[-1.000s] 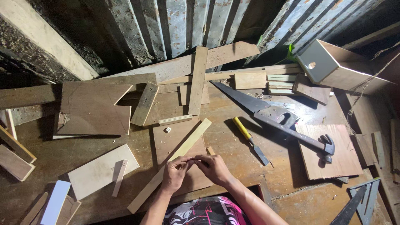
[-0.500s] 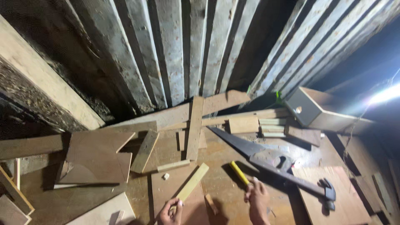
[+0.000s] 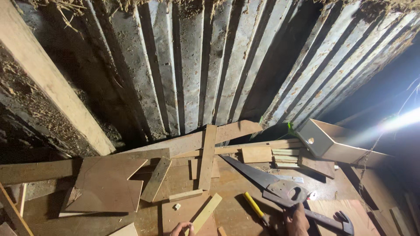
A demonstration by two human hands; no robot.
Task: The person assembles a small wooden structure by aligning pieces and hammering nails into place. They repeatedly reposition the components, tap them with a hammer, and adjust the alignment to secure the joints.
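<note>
A: Where are the person's hands just now?

B: Both sit low at the bottom edge of the view, well apart. The left hand (image 3: 180, 228) has its fingertips curled at the near end of a pale wood strip (image 3: 205, 212); whether it truly pinches the strip or only rests against it cannot be told, since most of the hand is cut off.

A: And the other one?

B: The right hand (image 3: 296, 220) lies over the spot where the saw's grey handle (image 3: 286, 192) meets the claw hammer (image 3: 326, 220). Its fingers look loosely bent; a firm grip on either tool cannot be confirmed.

A: How would that strip handle?

B: It looks thin, stiff and light, probably easy to lift with one hand. Its sawn edges may be rough, so a hold across the flat faces near the middle would likely balance it best.

A: What lies around it?

B: The strip rests on a brown board (image 3: 186, 214) on the workbench (image 3: 39, 209). A yellow-handled screwdriver (image 3: 256, 209) lies between strip and saw blade. Plywood offcuts (image 3: 109, 183) lie to the left, a small grey box with a hole (image 3: 326, 140) stands at the right, against the corrugated metal wall (image 3: 197, 65)
</note>
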